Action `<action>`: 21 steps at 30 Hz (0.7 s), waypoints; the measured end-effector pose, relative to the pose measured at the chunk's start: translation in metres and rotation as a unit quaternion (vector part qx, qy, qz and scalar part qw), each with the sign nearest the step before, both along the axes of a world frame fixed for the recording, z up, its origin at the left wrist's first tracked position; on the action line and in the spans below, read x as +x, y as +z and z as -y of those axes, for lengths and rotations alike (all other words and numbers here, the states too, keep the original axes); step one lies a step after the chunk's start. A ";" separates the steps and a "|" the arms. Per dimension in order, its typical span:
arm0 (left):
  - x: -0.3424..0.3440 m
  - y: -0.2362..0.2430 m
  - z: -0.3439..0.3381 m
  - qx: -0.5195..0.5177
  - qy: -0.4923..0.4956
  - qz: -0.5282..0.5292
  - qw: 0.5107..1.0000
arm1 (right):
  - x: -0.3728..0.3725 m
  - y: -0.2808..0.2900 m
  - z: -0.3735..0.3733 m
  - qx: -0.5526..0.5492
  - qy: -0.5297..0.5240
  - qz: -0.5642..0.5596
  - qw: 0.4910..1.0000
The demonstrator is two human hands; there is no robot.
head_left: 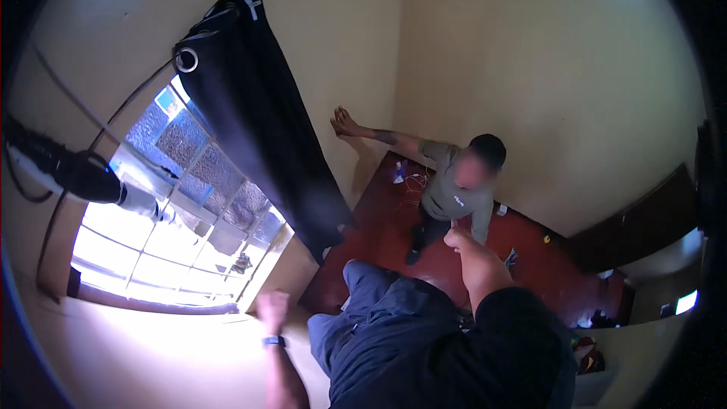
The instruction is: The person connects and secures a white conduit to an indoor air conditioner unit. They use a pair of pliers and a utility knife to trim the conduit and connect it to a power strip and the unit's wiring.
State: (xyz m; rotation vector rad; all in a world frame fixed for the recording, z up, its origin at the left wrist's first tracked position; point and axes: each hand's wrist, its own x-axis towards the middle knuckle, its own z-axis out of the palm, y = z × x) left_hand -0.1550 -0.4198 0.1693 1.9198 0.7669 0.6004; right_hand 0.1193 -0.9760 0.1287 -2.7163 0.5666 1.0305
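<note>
My left hand (273, 312), with a dark watch (274, 341) at the wrist, is beside the lower right corner of the window (193, 212). It looks closed in a fist, though glare and blur soften it, and nothing shows in it. My right hand (458, 241) reaches forward, its fingers curled and one digit pointing up; I see nothing in it. Beyond it stands another person (458, 189) in a grey-green shirt and dark cap, one hand (345, 123) against the wall. A long black curtain (257, 121) with a metal eyelet hangs along the window's right side.
A dark, bundled thing (64, 167) with a white end juts in at the left, near a black cable (129, 98). On the red floor (379, 212) lie white cords (415, 182) and small items. A dark wooden panel (636, 223) stands at the right, near a lit screen (686, 301).
</note>
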 end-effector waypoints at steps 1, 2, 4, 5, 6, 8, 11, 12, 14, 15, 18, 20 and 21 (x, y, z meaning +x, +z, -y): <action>-0.016 -0.027 0.041 -0.045 -0.074 -0.050 0.995 | -0.010 0.003 -0.001 0.019 -0.004 0.000 1.000; -0.033 -0.052 0.081 -0.071 -0.157 -0.102 0.980 | -0.017 0.005 -0.001 0.037 -0.008 0.001 0.999; -0.066 -0.092 0.137 -0.072 -0.300 -0.175 0.935 | -0.023 0.006 0.001 0.039 0.003 -0.005 0.999; -0.077 -0.102 0.147 -0.053 -0.341 -0.194 0.919 | -0.025 0.003 0.006 0.043 0.005 -0.015 0.999; -0.082 -0.103 0.148 -0.035 -0.361 -0.205 0.909 | -0.025 -0.001 0.007 0.042 0.019 -0.015 0.999; -0.066 -0.035 0.152 -0.069 -0.399 -0.272 0.873 | -0.041 -0.021 0.040 0.047 -0.015 -0.035 0.998; -0.065 0.013 0.146 0.003 -0.463 -0.396 0.793 | -0.041 -0.056 0.055 0.048 0.011 -0.016 0.999; -0.074 -0.007 0.141 -0.006 -0.435 -0.398 0.808 | -0.034 -0.062 0.044 0.062 0.025 -0.001 0.998; -0.095 -0.032 0.133 -0.046 -0.484 -0.315 0.815 | -0.031 -0.075 0.046 0.150 -0.010 -0.014 0.989; -0.083 -0.009 0.143 -0.088 -0.472 -0.328 0.813 | -0.036 -0.081 0.053 0.163 -0.040 -0.021 0.986; -0.068 0.014 0.153 -0.115 -0.468 -0.326 0.813 | -0.031 -0.086 0.062 0.146 -0.052 -0.037 0.987; -0.083 -0.011 0.145 -0.187 -0.425 -0.324 0.824 | -0.023 -0.070 0.039 0.149 -0.035 -0.052 0.987; -0.087 -0.020 0.142 -0.221 -0.415 -0.318 0.823 | -0.019 -0.065 0.036 0.146 -0.048 -0.057 0.986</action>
